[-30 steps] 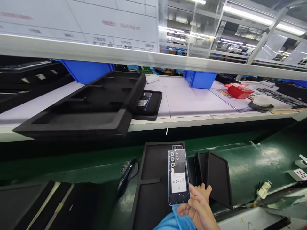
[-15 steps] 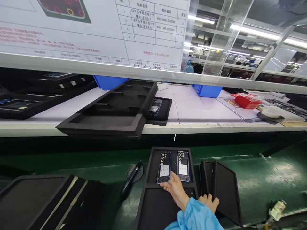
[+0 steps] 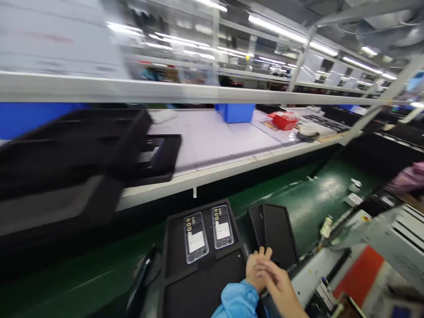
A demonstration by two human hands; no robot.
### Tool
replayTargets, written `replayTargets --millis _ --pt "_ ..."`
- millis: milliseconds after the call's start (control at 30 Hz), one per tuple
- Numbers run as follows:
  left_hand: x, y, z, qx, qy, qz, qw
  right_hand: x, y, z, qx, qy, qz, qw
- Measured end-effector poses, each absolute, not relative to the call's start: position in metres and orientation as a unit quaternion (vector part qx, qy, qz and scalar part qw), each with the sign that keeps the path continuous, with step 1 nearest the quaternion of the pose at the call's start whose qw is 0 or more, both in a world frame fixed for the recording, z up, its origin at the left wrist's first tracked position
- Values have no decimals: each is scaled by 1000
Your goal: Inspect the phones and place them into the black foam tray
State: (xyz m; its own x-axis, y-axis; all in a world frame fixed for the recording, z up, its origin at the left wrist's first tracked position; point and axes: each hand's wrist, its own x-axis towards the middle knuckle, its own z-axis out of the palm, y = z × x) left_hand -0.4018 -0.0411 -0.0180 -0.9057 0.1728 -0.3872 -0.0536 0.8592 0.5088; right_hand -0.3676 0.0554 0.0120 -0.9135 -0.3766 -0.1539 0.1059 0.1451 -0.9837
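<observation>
- Two hands are seen together at the lower centre, at the right edge of a black foam tray (image 3: 202,282) lying on the green conveyor belt (image 3: 298,198).
- The left hand (image 3: 254,270), in a light blue sleeve (image 3: 236,300), is partly covered by the right hand (image 3: 280,285); fingers are loosely extended, nothing is visibly held.
- Two transparent-backed phone bodies (image 3: 196,237) (image 3: 222,226) lie side by side in the tray's far compartment, clear of the hands.
- A second black foam tray (image 3: 276,232) lies just beyond the fingertips.
</observation>
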Motion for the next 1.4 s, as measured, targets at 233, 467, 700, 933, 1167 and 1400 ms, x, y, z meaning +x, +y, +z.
replayTargets --millis 233,467,700,933,1167,1400 --pt "-405 -42 -21 94 967 146 186 -273 257 -61 151 945 -283 -65" --pt "-407 -39 -25 126 973 83 174 -216 270 -104 182 972 -140 54" --pt "-413 -35 -27 127 973 72 177 -241 237 -87 153 968 -201 0" --pt "-420 -33 -19 149 965 115 184 -278 173 -66 39 957 -286 -4" --pt "-413 -36 -18 133 965 107 198 -300 160 -55 8 928 -371 -36" --pt "-413 -37 -21 150 963 90 207 -366 148 -14 -10 926 -365 -95"
